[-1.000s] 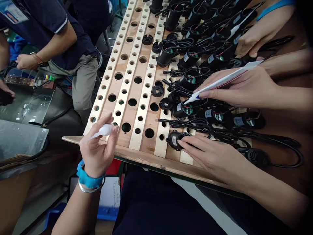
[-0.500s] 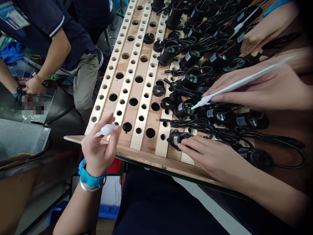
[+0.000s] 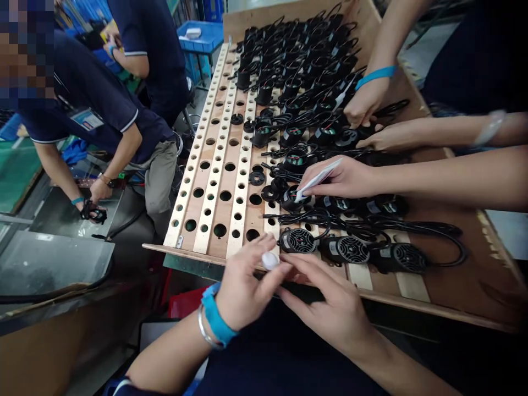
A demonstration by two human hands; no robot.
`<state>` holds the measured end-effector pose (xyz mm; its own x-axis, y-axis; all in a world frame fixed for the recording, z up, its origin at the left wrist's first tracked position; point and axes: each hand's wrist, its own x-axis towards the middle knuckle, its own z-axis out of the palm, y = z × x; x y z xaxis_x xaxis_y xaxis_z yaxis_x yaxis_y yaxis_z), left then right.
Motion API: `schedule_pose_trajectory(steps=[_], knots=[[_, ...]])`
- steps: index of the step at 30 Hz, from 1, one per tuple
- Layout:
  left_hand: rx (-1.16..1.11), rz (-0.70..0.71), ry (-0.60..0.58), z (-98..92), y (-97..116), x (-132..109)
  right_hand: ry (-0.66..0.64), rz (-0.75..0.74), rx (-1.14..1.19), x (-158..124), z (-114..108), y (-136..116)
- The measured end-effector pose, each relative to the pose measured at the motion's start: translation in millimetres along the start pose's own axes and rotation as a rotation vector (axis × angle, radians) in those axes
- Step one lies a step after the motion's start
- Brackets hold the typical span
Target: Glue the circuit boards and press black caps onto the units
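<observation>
My left hand (image 3: 247, 283), with a blue wristband and a silver bangle, closes its thumb and fingers around a white plastic dropper (image 3: 270, 260); its rounded bulb shows and the rest is hidden. Just right of it, my right hand (image 3: 330, 302) has its fingers stretched toward my left thumb. A gap separates its thumb from its fingers, and I see nothing held there. Both hands are at the board's front edge, below a black cylindrical unit (image 3: 300, 241) with a slotted round cover. Similar covered units (image 3: 350, 249) lie to its right.
A wooden board (image 3: 212, 220) with rows of holes carries many black cylinders with coiled cables (image 3: 330, 217). A co-worker's hand (image 3: 330, 176) holds a white tube at an open cylinder. Other co-workers' hands (image 3: 365, 107) reach in from the right. A person (image 3: 103, 121) sits at left.
My right hand has left the covered unit and come beside my left hand. The left hand has moved right with the dropper. The view has shifted, showing more of the board.
</observation>
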<state>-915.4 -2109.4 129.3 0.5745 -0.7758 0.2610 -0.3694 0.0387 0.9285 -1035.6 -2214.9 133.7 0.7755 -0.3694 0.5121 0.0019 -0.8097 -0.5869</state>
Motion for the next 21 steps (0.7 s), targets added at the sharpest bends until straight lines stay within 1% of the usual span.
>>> schedule_pose_trajectory(steps=[2,3,4,5,6,7,9,10,11,13,15,18,21], knots=[[-0.053,0.045,-0.043,14.0,1.8,0.7,0.068,-0.016,0.009,4.4,8.5,-0.8],[-0.089,0.043,-0.065,17.4,2.4,2.0,0.08,-0.01,0.018,5.5,9.2,0.2],[-0.148,0.014,-0.081,18.3,2.9,4.1,0.077,0.012,0.035,5.5,7.9,1.9],[-0.246,-0.045,-0.082,16.8,3.5,6.9,0.062,0.051,0.056,4.3,5.1,4.1],[-0.387,-0.138,-0.061,13.5,3.8,10.4,0.046,0.094,0.074,2.1,1.4,6.8],[-0.558,-0.255,-0.016,8.9,3.9,14.5,0.035,0.133,0.08,-0.8,-2.6,9.8],[-0.885,-0.49,0.134,-2.0,2.9,23.4,0.048,0.182,0.061,-7.2,-9.6,16.2],[-1.0,-0.575,0.214,-7.3,1.7,27.5,0.067,0.183,0.05,-10.1,-12.0,19.1],[-1.066,-0.639,0.285,-11.9,0.3,31.0,0.077,0.177,0.045,-12.5,-13.4,21.7],[-1.103,-0.703,0.386,-18.1,-2.9,35.5,0.081,0.161,0.059,-15.9,-13.3,25.0],[-1.102,-0.722,0.436,-20.1,-5.9,37.0,0.088,0.144,0.072,-17.7,-10.9,26.0],[-1.081,-0.704,0.438,-18.4,-9.2,35.4,0.082,0.145,0.072,-18.6,-7.5,25.5],[-1.038,-0.661,0.422,-17.7,-11.3,32.2,0.075,0.138,0.044,-19.0,-9.4,25.3]])
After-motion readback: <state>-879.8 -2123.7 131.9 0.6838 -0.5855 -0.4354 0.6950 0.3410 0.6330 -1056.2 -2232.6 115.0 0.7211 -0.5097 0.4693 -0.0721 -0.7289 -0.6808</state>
